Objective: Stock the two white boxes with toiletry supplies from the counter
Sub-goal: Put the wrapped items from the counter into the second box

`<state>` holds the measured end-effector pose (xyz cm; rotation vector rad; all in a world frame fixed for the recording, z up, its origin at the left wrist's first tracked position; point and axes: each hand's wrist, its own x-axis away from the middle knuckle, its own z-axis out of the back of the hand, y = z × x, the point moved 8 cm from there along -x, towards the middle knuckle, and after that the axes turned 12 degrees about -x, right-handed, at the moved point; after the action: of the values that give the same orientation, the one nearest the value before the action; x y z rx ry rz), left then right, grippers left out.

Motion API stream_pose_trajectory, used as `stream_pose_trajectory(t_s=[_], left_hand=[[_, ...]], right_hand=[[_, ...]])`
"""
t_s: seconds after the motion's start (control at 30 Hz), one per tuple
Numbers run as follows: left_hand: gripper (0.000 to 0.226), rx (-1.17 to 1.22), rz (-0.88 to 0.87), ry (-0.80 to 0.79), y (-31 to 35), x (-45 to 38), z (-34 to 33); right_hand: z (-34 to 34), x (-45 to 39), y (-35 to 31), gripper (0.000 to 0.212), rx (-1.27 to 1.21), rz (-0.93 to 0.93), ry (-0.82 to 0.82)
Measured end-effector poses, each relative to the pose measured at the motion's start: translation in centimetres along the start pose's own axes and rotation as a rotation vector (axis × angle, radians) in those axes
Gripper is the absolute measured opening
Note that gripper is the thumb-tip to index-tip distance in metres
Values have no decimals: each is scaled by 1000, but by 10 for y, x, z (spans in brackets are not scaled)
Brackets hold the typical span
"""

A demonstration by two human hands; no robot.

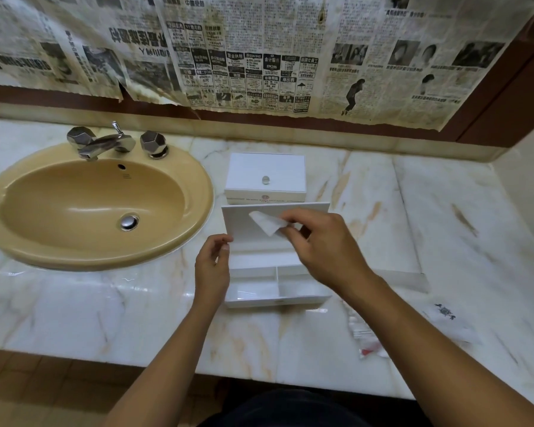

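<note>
The nearer white rectangular box (275, 285), with its hinged lid (244, 223) raised, stood open on the white marble table (413, 217). Its divided compartments showed no contents that I could make out, so stocking appeared barely begun. The second white lidded box with a small clear knob (265, 177) sat just behind it, closed and apparently untouched.

The right hand (321, 245) held a small flat white sachet (267, 224) in a narrow pinch grip above the open box, in front of the lid. The left hand (213, 269) rested at the box's left edge, fingers curled near the lid; whether it gripped anything I could not tell.

Further supplies remained on the table to the right: a clear plastic packet with red marking (367, 340) and a white pouch bearing a dark crest (447, 318) (contents not legible).

A tan oval basin (90, 208) with chrome taps (105, 141) lay to the left. Yellowed newspaper (259, 50) covered the wall behind.
</note>
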<state>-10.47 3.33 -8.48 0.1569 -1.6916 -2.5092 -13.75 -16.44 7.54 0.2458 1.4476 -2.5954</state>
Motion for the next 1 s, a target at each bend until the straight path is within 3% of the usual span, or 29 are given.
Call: stream_pose_trajectory(t_s=[0.17, 0.5, 0.7, 0.8, 0.93, 1.0], left_hand=[[37, 4, 26, -102, -9, -10, 3], [35, 6, 75, -151, -16, -14, 2], [32, 53, 74, -164, -14, -14, 0], [35, 50, 72, -160, -16, -15, 1], [31, -2, 44, -151, -17, -16, 1], [32, -23, 20, -142, -15, -16, 1]], right_hand=[[-31, -7, -13, 11, 5, 134, 14], [-102, -11, 51, 15, 412, -32, -217], [-131, -11, 82, 12, 332, -359, -335], [-135, -8, 99, 29, 196, -507, -440], [-128, -6, 89, 39, 282, -309, -456], [-135, 1, 86, 48, 340, -264, -572]])
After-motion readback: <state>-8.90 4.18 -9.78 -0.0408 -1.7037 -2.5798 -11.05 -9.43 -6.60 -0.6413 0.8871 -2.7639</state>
